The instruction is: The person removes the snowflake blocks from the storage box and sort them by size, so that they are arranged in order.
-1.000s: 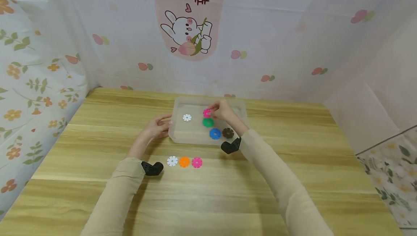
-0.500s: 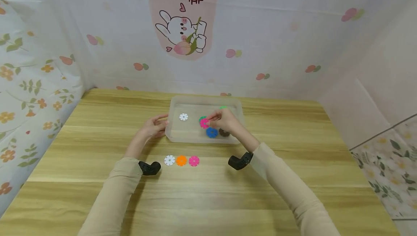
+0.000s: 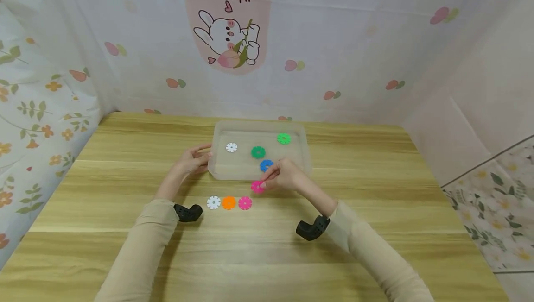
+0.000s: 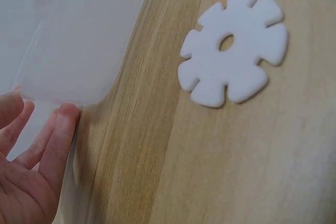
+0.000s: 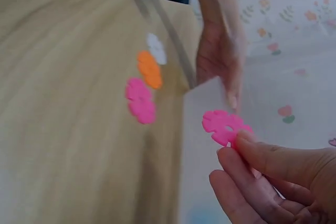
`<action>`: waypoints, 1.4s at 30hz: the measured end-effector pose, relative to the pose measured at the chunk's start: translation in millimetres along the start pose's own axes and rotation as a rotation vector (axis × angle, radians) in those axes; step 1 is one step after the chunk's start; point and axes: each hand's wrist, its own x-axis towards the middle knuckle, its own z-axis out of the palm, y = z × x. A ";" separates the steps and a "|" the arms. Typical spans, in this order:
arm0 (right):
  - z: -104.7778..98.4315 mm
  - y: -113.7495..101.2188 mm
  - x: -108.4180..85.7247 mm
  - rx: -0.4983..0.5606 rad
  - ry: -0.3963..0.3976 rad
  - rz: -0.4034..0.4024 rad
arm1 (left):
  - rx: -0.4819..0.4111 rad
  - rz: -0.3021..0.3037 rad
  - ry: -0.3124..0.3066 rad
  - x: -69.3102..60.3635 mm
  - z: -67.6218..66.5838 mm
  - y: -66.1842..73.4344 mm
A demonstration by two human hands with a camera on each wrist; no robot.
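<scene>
My right hand pinches a pink notched plastic disc between thumb and fingers, just outside the near wall of a clear plastic tray. With fairly straight fingers, my left hand touches the tray's left end; its fingertips meet the wall in the left wrist view. Inside the tray lie a white disc, a dark green disc, a light green disc and a blue disc, partly behind the right hand. In front of it, a white disc, an orange disc and a pink disc form a row.
Everything stands on a wood-grain table. A printed cloth hangs behind its back edge, with more patterned cloth on the left. Each wrist wears a black camera mount.
My right hand has carried the pink disc out of the tray, towards me, above the row's right side. The light green disc has come into sight. My left hand stays at the tray.
</scene>
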 end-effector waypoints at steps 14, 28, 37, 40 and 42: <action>25.8 26.6 -0.4 0.121 -0.024 0.119 | 0.021 -0.018 0.008 1.6 -5.4 6.1; 20.2 20.2 -6.2 0.021 -0.029 0.026 | 0.008 0.001 0.002 -0.9 -4.7 8.9; 6.0 -7.3 11.9 0.020 -0.065 -0.025 | 0.027 0.006 0.001 -0.1 -3.9 3.2; 6.6 -12.4 26.3 0.077 -0.063 -0.004 | 0.023 0.004 0.002 -0.2 -2.2 1.3; 8.6 -13.4 37.5 0.105 -0.053 0.019 | 0.016 0.000 0.003 -0.1 -0.8 -0.1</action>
